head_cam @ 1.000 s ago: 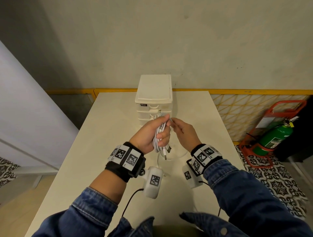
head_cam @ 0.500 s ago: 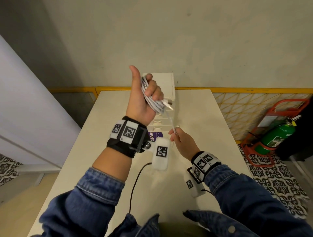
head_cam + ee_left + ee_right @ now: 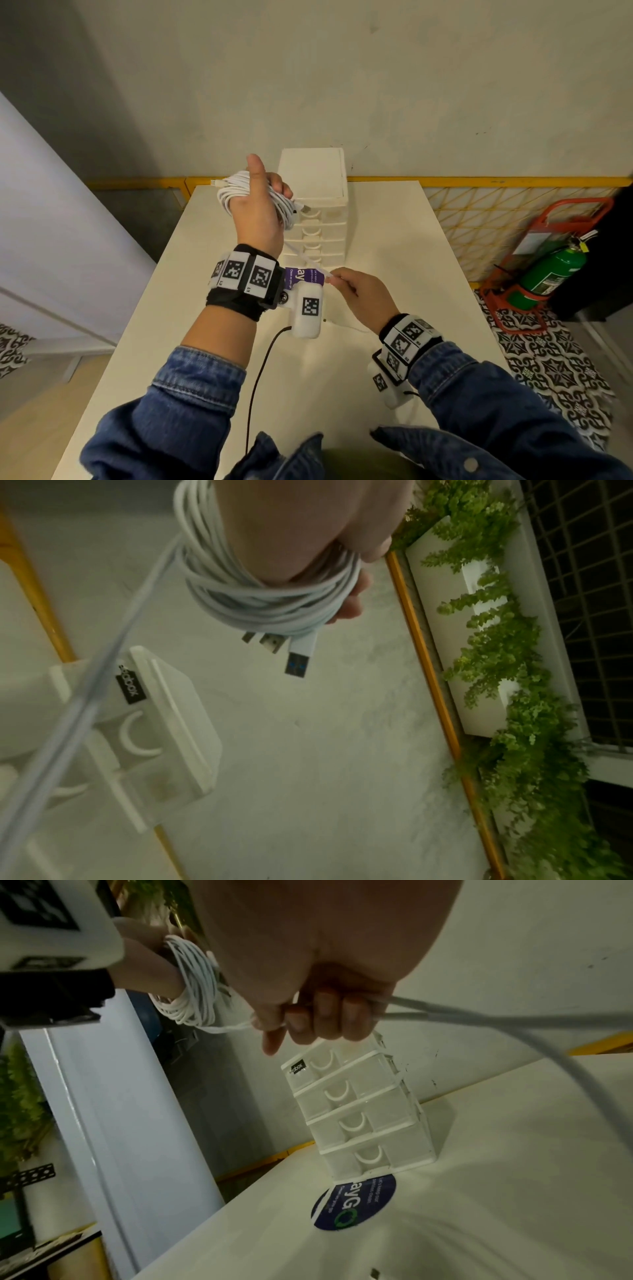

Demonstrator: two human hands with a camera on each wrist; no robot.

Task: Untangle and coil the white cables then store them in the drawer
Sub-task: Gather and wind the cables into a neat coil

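Note:
My left hand point(image 3: 258, 205) is raised above the table with its thumb up, and a coil of white cables point(image 3: 236, 195) is wound round its palm and fingers. USB plugs point(image 3: 294, 656) hang from the coil point(image 3: 260, 599). A loose strand point(image 3: 305, 258) runs down from the coil to my right hand point(image 3: 356, 294), which pinches it between thumb and fingers point(image 3: 329, 1018) low over the table. The white drawer unit point(image 3: 317, 212) stands at the table's far end, its drawers point(image 3: 356, 1096) closed.
A round purple sticker point(image 3: 356, 1204) lies on the white table point(image 3: 394, 240) in front of the drawer unit. A green fire extinguisher point(image 3: 548, 277) in a red stand sits on the floor to the right. A wall rises behind the table.
My left hand has risen from in front of the drawer unit and turned, winding the cable round itself. My right hand dropped lower and keeps the strand taut.

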